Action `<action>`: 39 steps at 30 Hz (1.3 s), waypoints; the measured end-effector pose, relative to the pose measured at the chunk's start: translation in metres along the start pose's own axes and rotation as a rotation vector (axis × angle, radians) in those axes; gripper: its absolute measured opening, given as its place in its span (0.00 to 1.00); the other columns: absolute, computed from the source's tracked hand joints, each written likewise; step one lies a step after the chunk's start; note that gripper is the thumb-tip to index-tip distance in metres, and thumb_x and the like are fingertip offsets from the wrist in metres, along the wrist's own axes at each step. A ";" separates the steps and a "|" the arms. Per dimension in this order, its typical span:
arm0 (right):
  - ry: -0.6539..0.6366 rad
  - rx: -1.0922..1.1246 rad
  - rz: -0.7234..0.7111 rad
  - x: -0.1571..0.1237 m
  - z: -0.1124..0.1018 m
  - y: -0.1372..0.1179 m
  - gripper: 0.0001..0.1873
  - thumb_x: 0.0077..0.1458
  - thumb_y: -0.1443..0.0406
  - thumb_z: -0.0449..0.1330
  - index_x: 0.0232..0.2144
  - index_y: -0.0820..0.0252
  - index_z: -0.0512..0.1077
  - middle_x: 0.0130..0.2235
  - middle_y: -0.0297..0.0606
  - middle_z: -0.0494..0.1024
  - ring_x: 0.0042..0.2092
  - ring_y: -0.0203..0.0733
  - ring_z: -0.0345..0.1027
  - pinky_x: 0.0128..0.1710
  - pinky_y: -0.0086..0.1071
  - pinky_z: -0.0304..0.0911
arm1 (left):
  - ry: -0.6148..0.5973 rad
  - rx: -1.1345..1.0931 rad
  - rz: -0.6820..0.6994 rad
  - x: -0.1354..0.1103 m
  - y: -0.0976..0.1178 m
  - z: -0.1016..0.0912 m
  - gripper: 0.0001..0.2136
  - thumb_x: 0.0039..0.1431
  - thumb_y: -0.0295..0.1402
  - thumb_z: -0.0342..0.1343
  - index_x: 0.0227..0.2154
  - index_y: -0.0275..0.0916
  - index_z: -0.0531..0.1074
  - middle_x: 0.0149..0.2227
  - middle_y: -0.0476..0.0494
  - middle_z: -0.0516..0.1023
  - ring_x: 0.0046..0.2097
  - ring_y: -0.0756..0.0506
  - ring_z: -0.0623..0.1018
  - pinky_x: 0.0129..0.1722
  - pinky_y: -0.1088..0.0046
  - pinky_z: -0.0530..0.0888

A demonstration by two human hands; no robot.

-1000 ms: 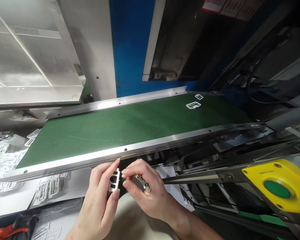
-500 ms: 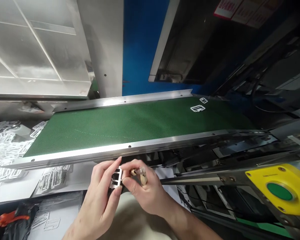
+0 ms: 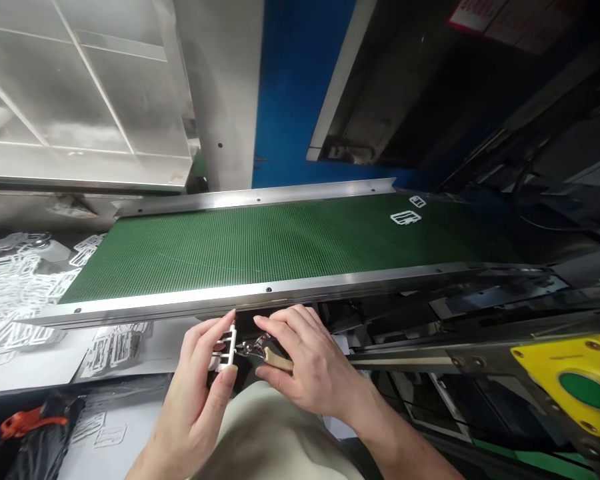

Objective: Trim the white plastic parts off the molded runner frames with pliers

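My left hand (image 3: 195, 393) pinches a small white plastic frame (image 3: 231, 348) with crossbars between thumb and fingers. To its right, my right hand (image 3: 315, 363) is wrapped round a pair of nippers (image 3: 279, 360) with beige handles. The metal jaws point left and come right up to the frame's edge; whether they touch it I cannot tell. Both hands are just in front of the near rail of a green conveyor belt (image 3: 240, 247). Two white plastic frames, a larger one (image 3: 405, 218) and a smaller one (image 3: 417, 201), lie on the belt's right part.
A heap of white frames (image 3: 10, 293) lies left of the belt, with a small bottle (image 3: 53, 250) among them. Stacked frames (image 3: 115, 350) stand below the rail. An orange-handled tool (image 3: 30, 421) lies lower left. A yellow box with a green button (image 3: 587, 390) juts out at right.
My right fingers have left the frame, and the nippers have swung from inside my palm to point at it. My left hand has turned the frame more edge-on. The view has shifted slightly.
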State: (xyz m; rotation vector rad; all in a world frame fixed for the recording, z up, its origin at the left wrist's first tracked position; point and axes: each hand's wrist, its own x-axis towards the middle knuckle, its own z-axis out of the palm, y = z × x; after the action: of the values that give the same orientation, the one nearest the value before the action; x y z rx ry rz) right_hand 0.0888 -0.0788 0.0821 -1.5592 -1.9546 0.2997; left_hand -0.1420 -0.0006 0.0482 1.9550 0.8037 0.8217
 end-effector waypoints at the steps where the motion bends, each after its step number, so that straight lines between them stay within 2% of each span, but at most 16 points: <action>1: 0.012 0.004 -0.017 0.002 0.001 0.000 0.32 0.68 0.55 0.70 0.67 0.60 0.69 0.55 0.47 0.80 0.53 0.54 0.72 0.55 0.51 0.68 | 0.003 0.009 -0.007 -0.001 -0.001 -0.001 0.25 0.80 0.41 0.48 0.75 0.59 0.59 0.69 0.44 0.67 0.69 0.40 0.69 0.68 0.62 0.70; 7: 0.011 -0.023 -0.083 0.015 0.007 -0.006 0.29 0.68 0.54 0.71 0.65 0.58 0.73 0.54 0.45 0.80 0.52 0.51 0.73 0.52 0.48 0.67 | 0.031 0.027 -0.047 -0.011 -0.009 -0.010 0.26 0.79 0.40 0.49 0.76 0.59 0.58 0.69 0.42 0.66 0.68 0.40 0.70 0.66 0.60 0.72; 15: -0.003 -0.129 -0.169 0.035 0.018 -0.013 0.21 0.71 0.54 0.68 0.60 0.57 0.77 0.44 0.40 0.81 0.43 0.46 0.71 0.44 0.42 0.64 | 0.073 0.005 -0.118 -0.023 -0.022 -0.023 0.26 0.79 0.42 0.50 0.76 0.61 0.58 0.69 0.41 0.66 0.68 0.38 0.70 0.65 0.55 0.74; 24: -0.085 -0.246 -0.278 0.052 0.028 -0.016 0.19 0.72 0.56 0.66 0.56 0.62 0.81 0.35 0.38 0.78 0.35 0.44 0.67 0.36 0.40 0.65 | 0.117 -0.022 -0.201 -0.032 -0.033 -0.030 0.23 0.80 0.42 0.49 0.73 0.64 0.62 0.68 0.43 0.69 0.69 0.39 0.72 0.60 0.60 0.78; 27: -0.107 -0.149 -0.278 0.055 0.035 -0.015 0.19 0.74 0.56 0.63 0.56 0.64 0.82 0.34 0.39 0.79 0.34 0.43 0.69 0.34 0.38 0.66 | 0.125 -0.034 -0.200 -0.034 -0.038 -0.031 0.23 0.80 0.42 0.50 0.73 0.64 0.62 0.69 0.46 0.70 0.70 0.40 0.72 0.63 0.62 0.76; 31: -0.248 0.293 -0.013 0.056 0.036 -0.016 0.26 0.73 0.46 0.63 0.58 0.58 0.83 0.38 0.37 0.83 0.36 0.40 0.76 0.37 0.32 0.71 | 0.168 -0.172 -0.160 -0.038 -0.046 -0.033 0.19 0.80 0.42 0.48 0.68 0.59 0.70 0.66 0.47 0.77 0.66 0.41 0.77 0.64 0.63 0.75; 33: -0.303 0.366 0.060 0.056 0.032 -0.017 0.31 0.71 0.41 0.62 0.62 0.54 0.80 0.45 0.40 0.84 0.43 0.42 0.79 0.44 0.35 0.74 | 0.183 -0.274 -0.145 -0.042 -0.049 -0.034 0.18 0.81 0.44 0.46 0.64 0.56 0.75 0.64 0.45 0.79 0.64 0.40 0.78 0.62 0.63 0.77; 36: -0.284 0.225 -0.037 0.059 0.023 -0.019 0.35 0.73 0.41 0.60 0.68 0.57 0.74 0.54 0.48 0.82 0.52 0.50 0.75 0.54 0.45 0.74 | 0.214 -0.366 -0.102 -0.045 -0.051 -0.036 0.19 0.80 0.47 0.46 0.58 0.53 0.80 0.58 0.44 0.82 0.58 0.41 0.81 0.55 0.66 0.80; 39: -0.266 0.085 -0.172 0.064 0.018 -0.024 0.32 0.74 0.44 0.61 0.67 0.59 0.74 0.52 0.48 0.82 0.49 0.50 0.74 0.52 0.47 0.72 | 0.243 -0.407 -0.046 -0.045 -0.052 -0.037 0.18 0.80 0.48 0.48 0.51 0.50 0.83 0.47 0.45 0.86 0.53 0.42 0.82 0.54 0.67 0.79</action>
State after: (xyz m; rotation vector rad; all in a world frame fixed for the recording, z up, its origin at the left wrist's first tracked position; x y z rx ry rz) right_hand 0.0514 -0.0222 0.1011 -1.3414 -2.2316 0.5334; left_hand -0.2092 0.0033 0.0082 1.4920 0.7489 1.1142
